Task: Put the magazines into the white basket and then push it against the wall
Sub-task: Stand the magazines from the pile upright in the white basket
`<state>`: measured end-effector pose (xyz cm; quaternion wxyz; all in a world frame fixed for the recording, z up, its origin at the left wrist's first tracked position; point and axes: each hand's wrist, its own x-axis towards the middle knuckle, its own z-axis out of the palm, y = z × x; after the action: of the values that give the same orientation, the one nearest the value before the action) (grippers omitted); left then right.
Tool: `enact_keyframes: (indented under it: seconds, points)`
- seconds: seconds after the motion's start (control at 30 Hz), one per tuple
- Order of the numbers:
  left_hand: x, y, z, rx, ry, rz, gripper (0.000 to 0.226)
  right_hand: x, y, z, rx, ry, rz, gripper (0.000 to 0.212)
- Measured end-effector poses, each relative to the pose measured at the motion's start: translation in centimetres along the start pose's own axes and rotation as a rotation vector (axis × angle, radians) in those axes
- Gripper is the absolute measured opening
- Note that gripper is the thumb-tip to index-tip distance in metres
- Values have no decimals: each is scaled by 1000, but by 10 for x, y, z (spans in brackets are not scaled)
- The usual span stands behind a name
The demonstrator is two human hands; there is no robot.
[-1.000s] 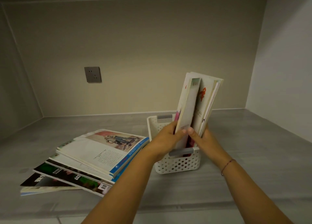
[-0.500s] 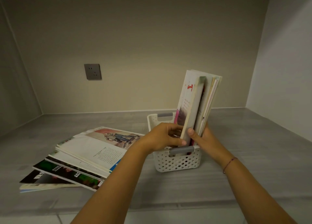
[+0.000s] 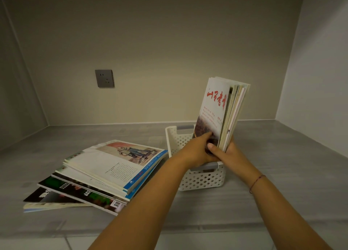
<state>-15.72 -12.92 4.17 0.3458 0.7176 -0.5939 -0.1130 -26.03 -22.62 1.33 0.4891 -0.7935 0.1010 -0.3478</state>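
A white perforated basket (image 3: 202, 180) with grey handles stands on the grey shelf, some way off the back wall. Several magazines (image 3: 222, 110) stand upright in it, leaning right; the front one has a white cover with red lettering. My left hand (image 3: 197, 150) presses on the lower front cover. My right hand (image 3: 226, 152) clasps the bundle's lower edge from the right, thumb in front. Both hands sit just above the basket's near rim. A fanned stack of magazines (image 3: 105, 172) lies flat to the left of the basket.
The grey shelf surface (image 3: 282, 174) runs back to a beige rear wall (image 3: 169, 52) with a grey power socket (image 3: 104, 78). A white side wall (image 3: 320, 71) closes the right side. A thin cord bracelet (image 3: 257, 183) circles my right wrist.
The front magazine has turned from edge-on to face me, showing its red lettering. My left hand has slid onto its lower cover. The bundle sits a little lower in the basket.
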Motion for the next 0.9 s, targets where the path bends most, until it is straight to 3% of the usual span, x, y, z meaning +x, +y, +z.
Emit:
enact_keyframes:
  seconds: [0.13, 0.3, 0.37, 0.47, 0.57, 0.63, 0.7, 0.8, 0.9]
  points:
    - [0, 0, 1, 15, 9, -21, 74, 0, 2, 2, 14, 52, -3, 69]
    - [-16, -7, -13, -94, -50, -72, 63, -1, 5, 1, 15, 49, 28, 64]
    - [-29, -15, -23, -101, 50, -105, 62, -2, 5, 1, 13, 51, 41, 64]
    - [-58, -42, -42, -90, 389, -159, 51, -2, 6, 0, 25, 50, 57, 60]
    - [-97, -90, -67, 83, 758, -489, 55, -1, 7, 0, 35, 60, 59, 59]
    - [-127, -125, -84, 294, 758, -878, 78, 0, 8, 0, 35, 67, 56, 61]
    - [-153, -150, -96, 312, 696, -1153, 107, 1, 10, 1, 32, 81, 51, 61]
    - [-175, -171, -106, 233, 690, -1243, 127, 1, 10, 2, 26, 94, 48, 62]
    - [-179, -180, -116, 228, 661, -1232, 116, 0, 10, 3, 21, 89, 55, 63]
